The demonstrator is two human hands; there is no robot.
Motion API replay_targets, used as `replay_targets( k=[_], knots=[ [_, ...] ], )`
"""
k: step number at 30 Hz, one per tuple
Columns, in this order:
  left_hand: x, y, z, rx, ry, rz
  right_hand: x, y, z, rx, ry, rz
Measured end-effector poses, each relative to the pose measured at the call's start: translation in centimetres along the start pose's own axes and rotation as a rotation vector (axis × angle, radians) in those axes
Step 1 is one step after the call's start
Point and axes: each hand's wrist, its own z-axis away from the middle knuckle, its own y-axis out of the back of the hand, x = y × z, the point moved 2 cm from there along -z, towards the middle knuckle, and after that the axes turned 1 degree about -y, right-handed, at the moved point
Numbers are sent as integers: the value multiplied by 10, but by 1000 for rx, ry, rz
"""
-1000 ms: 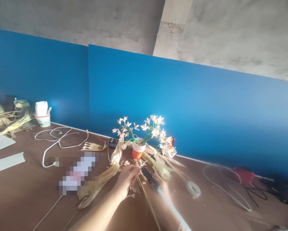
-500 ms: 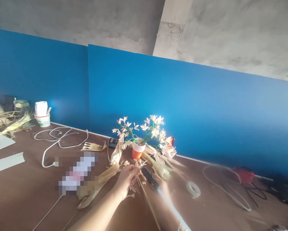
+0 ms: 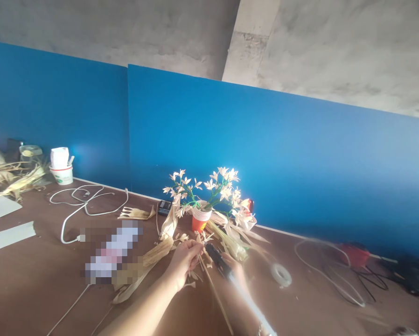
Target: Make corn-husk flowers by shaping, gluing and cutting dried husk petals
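Note:
My left hand (image 3: 186, 262) is closed in a pinch at the table's middle. A small pale piece of corn husk (image 3: 198, 238) shows at its fingertips, partly hidden by them. My right hand (image 3: 238, 270) is wrapped round a black hot glue gun (image 3: 217, 259), with a long whitish rod running back along the forearm. The gun's tip points at the left fingertips, very close; whether they touch I cannot tell. Just beyond stands an orange and white paper cup (image 3: 200, 219) holding green stems with cream husk flowers (image 3: 225, 192). Loose husk pieces (image 3: 157, 254) lie around both hands.
A roll of clear tape (image 3: 281, 275) lies to the right. A white cable (image 3: 85, 205) coils at the left, near a blurred-out patch (image 3: 113, 252). Further left are a paper tub (image 3: 61, 175) and a husk pile (image 3: 15, 179). A blue partition (image 3: 282, 149) closes the back.
Almost nothing differs. The fingertips of my left hand and the glue gun have shifted very slightly; the cup, flowers and husks are where they were.

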Motion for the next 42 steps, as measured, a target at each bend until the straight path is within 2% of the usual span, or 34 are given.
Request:
replay_targets(
  k=[4,42],
  knots=[
    [-2,1,-1,-7,-5,5,3,1,-2,-60,-6,69],
    [0,0,1,-5,-14,60,-1,4,-5,-42,156,120]
  ],
)
